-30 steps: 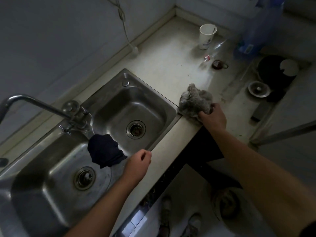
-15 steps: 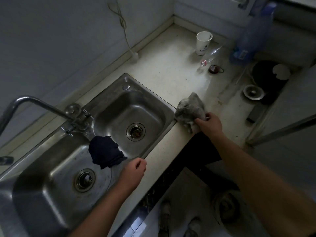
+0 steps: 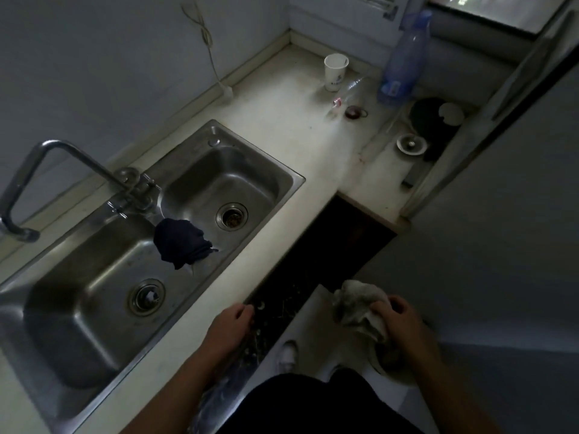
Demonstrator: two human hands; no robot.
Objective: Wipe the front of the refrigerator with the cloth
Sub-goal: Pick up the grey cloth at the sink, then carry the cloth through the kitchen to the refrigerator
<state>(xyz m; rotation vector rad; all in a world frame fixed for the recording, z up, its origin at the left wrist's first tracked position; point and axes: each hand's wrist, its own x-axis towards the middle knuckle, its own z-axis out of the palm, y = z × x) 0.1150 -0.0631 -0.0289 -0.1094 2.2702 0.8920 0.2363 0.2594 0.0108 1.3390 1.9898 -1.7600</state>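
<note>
- Nearest me, the right hand (image 3: 404, 321) is closed around the cloth (image 3: 357, 308), a pale grey crumpled wad held out in front of the body, off the bench (image 3: 282, 120) and on the near side of the sink (image 3: 150, 261).
- The left hand (image 3: 230, 324) is loosely curled and holds nothing, hovering at the bench edge just in front of the sink.
- The cloth looks light, soft and limp; I'd guess it bunches and flops rather than slips. Gripped as it is, by a gathered handful, it would want opening flat under the palm to wipe a broad panel.
- On the divider of the sink lies a dark rag (image 3: 181, 242), not the one in hand.
- Behind the sink, at the far end of the bench, stand a paper cup (image 3: 335, 72) and a blue plastic bottle (image 3: 404, 64).
- Hard to make out: the room is dim, and I cannot say for sure where the refrigerator is. The tall pale surface to the right of the sink may be it, but its front is cut off by the frame. The floor beneath the cloth is murky.
</note>
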